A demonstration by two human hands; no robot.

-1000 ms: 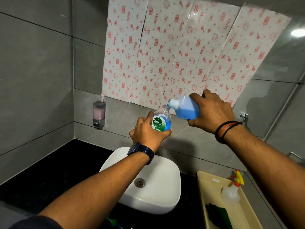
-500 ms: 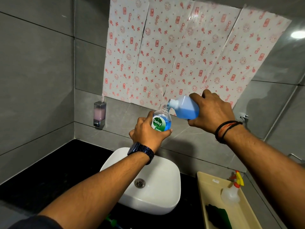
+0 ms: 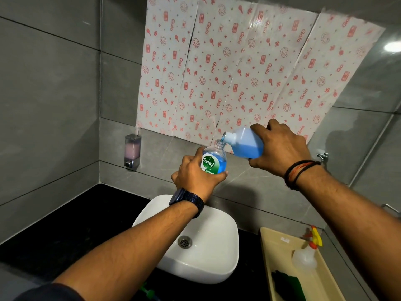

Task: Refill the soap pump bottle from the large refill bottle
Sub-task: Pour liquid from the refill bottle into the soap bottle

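Blue liquid sits in the large refill bottle [image 3: 246, 145], whose long axis lies nearly level, pointing leftward from the right hand [image 3: 280, 148] wrapped round it. Its mouth hangs just above the open neck of the soap pump bottle [image 3: 213, 162], which the curled left hand [image 3: 195, 178] grips roughly upright.

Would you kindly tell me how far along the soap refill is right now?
Done: the pump bottle is open, its pump head off, with blue soap already inside. In hand: the left hand holds it above the sink while the right hand tips the refill bottle, spout at its neck, pouring. Left: topping up, then refitting the pump head, which I cannot identify here.
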